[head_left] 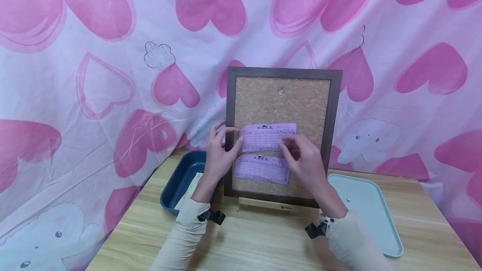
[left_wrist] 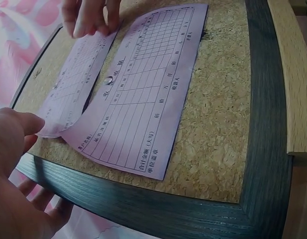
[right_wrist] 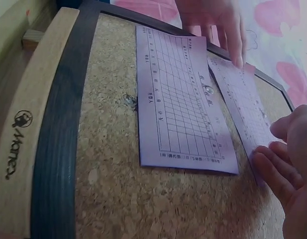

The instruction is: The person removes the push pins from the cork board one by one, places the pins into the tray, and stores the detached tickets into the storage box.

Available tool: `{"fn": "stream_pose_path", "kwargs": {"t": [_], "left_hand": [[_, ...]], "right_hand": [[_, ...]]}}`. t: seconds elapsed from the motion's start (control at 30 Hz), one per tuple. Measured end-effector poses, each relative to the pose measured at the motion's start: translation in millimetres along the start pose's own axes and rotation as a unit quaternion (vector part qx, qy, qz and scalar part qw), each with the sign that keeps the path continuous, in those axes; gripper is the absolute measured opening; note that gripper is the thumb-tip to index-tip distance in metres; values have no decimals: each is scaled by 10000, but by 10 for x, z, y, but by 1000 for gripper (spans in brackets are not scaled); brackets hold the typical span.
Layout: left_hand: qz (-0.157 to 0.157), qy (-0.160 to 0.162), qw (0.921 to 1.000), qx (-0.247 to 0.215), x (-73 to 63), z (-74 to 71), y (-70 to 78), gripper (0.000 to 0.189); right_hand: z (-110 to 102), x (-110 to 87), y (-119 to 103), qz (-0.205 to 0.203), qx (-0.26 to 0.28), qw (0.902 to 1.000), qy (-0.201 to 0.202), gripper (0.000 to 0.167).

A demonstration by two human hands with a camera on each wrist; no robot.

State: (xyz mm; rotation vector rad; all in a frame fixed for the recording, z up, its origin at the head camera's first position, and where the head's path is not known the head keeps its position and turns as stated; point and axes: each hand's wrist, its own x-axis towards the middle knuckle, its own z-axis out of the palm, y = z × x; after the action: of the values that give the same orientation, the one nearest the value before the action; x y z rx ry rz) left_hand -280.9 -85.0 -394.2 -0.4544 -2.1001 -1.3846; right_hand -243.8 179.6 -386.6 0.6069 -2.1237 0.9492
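Observation:
Two purple printed slips are fixed one above the other on a framed corkboard (head_left: 282, 103). A clear-headed pin (head_left: 264, 125) sits at the upper slip's top edge, and another pin (left_wrist: 108, 79) holds the lower slip (head_left: 260, 170). My left hand (head_left: 220, 149) has thumb and index fingertips at the left edge of the upper slip (head_left: 260, 139), its other fingers spread beside the frame. My right hand (head_left: 305, 156) rests its fingertips on the right part of that upper slip. The lower slip's upper left corner bends away from the cork in the left wrist view.
A dark blue tray (head_left: 173, 187) with a pale yellow paper strip (head_left: 190, 189) stands to the left. On the right lies a light blue tray (head_left: 380, 221) with a small pin (head_left: 348, 200). More clear pins (head_left: 281, 90) stick in the upper cork. A wooden ledge (head_left: 263, 205) supports the board.

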Motion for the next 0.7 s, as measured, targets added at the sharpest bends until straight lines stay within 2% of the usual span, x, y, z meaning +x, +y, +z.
{"fn": "stream_pose_path", "kwargs": {"t": [0.17,0.37,0.47,0.7], "left_hand": [[-47,-47,9999,116,2,21,-29,31],[-29,-10,10000,39,11,36,-47,22],[-33,-4,10000,7,16,44,-47,20],[-57,-14,9996,277,-1,56,-39,28]], "right_hand": [[57,77,2,-125,-112,9999,11,16],[123,170,-29,-329,-470,9983,82,20],[164,214,-55,-314,-572,9979,27,23],[241,297,-102,-272,-711,9971,-21,22]]}}
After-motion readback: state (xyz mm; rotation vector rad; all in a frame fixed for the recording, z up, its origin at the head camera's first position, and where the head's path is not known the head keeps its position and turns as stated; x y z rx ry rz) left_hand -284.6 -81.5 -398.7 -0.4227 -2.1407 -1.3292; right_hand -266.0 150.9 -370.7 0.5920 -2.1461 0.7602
